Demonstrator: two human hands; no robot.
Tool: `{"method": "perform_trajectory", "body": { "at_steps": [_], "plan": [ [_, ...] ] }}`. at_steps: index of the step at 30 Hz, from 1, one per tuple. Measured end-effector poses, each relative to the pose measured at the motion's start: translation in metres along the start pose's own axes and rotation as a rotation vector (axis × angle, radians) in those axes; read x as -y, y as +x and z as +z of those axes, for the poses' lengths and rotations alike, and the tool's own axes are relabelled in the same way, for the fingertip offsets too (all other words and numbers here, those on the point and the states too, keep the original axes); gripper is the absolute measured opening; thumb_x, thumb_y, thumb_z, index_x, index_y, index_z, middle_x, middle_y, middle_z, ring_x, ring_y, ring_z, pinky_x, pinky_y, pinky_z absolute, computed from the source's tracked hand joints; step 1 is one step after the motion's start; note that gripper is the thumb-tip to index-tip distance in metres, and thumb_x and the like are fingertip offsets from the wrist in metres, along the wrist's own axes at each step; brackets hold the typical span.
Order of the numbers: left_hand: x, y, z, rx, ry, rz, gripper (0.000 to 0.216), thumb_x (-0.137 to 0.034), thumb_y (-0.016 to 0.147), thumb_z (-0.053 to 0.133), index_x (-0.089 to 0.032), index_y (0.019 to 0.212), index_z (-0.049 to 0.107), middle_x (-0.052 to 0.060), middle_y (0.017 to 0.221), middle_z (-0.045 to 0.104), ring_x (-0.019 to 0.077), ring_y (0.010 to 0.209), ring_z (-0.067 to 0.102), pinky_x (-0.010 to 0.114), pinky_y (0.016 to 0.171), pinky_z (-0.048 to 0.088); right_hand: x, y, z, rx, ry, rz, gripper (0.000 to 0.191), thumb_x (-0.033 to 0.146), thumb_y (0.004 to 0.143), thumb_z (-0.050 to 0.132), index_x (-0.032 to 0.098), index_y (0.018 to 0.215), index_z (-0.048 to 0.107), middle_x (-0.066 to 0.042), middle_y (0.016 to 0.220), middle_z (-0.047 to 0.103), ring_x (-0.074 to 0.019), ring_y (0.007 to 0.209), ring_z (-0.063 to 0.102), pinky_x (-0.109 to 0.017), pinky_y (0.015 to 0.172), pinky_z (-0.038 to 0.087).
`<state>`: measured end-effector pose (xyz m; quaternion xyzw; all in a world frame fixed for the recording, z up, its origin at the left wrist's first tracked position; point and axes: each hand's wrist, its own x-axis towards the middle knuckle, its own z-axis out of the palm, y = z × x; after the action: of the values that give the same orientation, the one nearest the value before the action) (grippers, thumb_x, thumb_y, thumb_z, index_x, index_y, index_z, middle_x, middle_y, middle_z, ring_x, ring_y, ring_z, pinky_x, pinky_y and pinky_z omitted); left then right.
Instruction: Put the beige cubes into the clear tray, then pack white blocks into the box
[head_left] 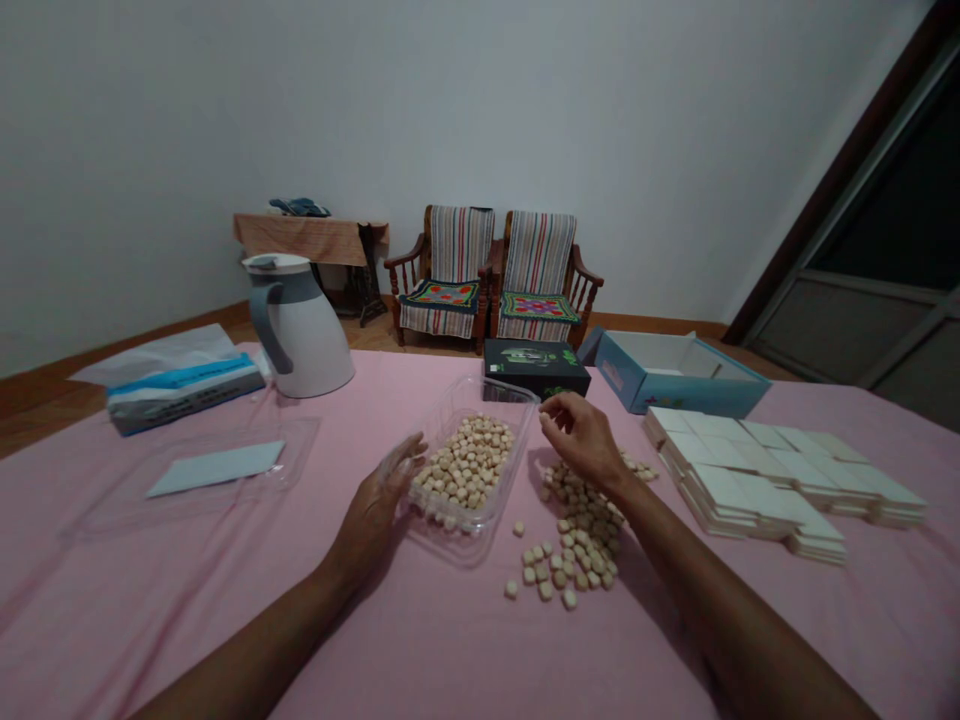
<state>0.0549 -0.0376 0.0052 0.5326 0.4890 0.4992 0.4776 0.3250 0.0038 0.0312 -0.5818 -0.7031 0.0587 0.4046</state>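
A clear plastic tray (517, 398) stands tilted on the pink table, partly filled with small pale round pieces (469, 462). My left hand (379, 505) rests against the tray's near left edge, fingers curled on the rim. My right hand (579, 438) hovers just right of the tray, its fingertips pinched together; what they hold is too small to make out. Under and in front of that hand lies a loose heap of the same pale pieces (574, 540) on the cloth.
Stacks of flat cream tiles (757, 480) lie to the right, with an open blue box (675, 372) and a black box (534, 366) behind. A white jug (300, 325), a tissue pack (184, 390) and a clear lid (202, 470) sit left. Two armchairs stand beyond.
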Motion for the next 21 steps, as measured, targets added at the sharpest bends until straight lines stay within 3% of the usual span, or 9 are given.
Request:
{"method": "perform_trajectory", "body": {
  "at_steps": [2, 7, 16, 19, 21],
  "plan": [
    [0.0, 0.0, 0.0, -0.005, 0.012, 0.0, 0.068, -0.062, 0.08, 0.049, -0.017, 0.13, 0.052, 0.016, 0.135, 0.055, 0.0306, 0.12, 0.054, 0.041, 0.096, 0.046, 0.015, -0.001, -0.004, -0.041, 0.152, -0.082, 0.012, 0.023, 0.083, 0.053, 0.017, 0.087, 0.062, -0.002, 0.081, 0.061, -0.0109, 0.063, 0.055, -0.022, 0.059, 0.042],
    [0.002, 0.001, -0.002, 0.018, 0.004, 0.007, 0.067, -0.061, 0.081, 0.049, -0.017, 0.132, 0.05, 0.016, 0.136, 0.054, 0.0303, 0.12, 0.054, 0.042, 0.097, 0.045, 0.036, -0.006, -0.003, 0.086, 0.279, -0.191, 0.013, 0.028, 0.086, 0.054, 0.018, 0.09, 0.063, -0.002, 0.084, 0.061, -0.0092, 0.062, 0.054, -0.021, 0.058, 0.043],
    [0.003, 0.001, -0.001, 0.001, 0.01, 0.016, 0.067, -0.062, 0.081, 0.05, -0.018, 0.13, 0.052, 0.016, 0.132, 0.057, 0.0307, 0.119, 0.055, 0.042, 0.095, 0.046, 0.011, 0.005, -0.01, 0.027, 0.332, -0.05, 0.018, 0.028, 0.083, 0.054, 0.017, 0.093, 0.065, -0.004, 0.085, 0.065, -0.0118, 0.064, 0.06, -0.025, 0.061, 0.047],
    [0.004, 0.001, -0.001, 0.02, -0.019, -0.002, 0.065, -0.061, 0.082, 0.049, -0.018, 0.131, 0.051, 0.016, 0.134, 0.055, 0.0303, 0.122, 0.053, 0.042, 0.094, 0.046, -0.001, 0.009, -0.018, 0.032, 0.184, 0.042, 0.017, 0.024, 0.082, 0.052, 0.016, 0.088, 0.066, -0.004, 0.081, 0.067, -0.0128, 0.063, 0.061, -0.025, 0.062, 0.046],
    [0.003, 0.001, -0.001, 0.014, -0.028, -0.007, 0.066, -0.061, 0.082, 0.049, -0.018, 0.131, 0.051, 0.015, 0.134, 0.055, 0.0301, 0.121, 0.053, 0.042, 0.095, 0.046, -0.009, 0.008, -0.021, 0.161, -0.026, 0.067, 0.014, 0.017, 0.078, 0.054, 0.016, 0.084, 0.067, -0.004, 0.08, 0.069, -0.014, 0.068, 0.061, -0.025, 0.065, 0.044]
  ]
}}
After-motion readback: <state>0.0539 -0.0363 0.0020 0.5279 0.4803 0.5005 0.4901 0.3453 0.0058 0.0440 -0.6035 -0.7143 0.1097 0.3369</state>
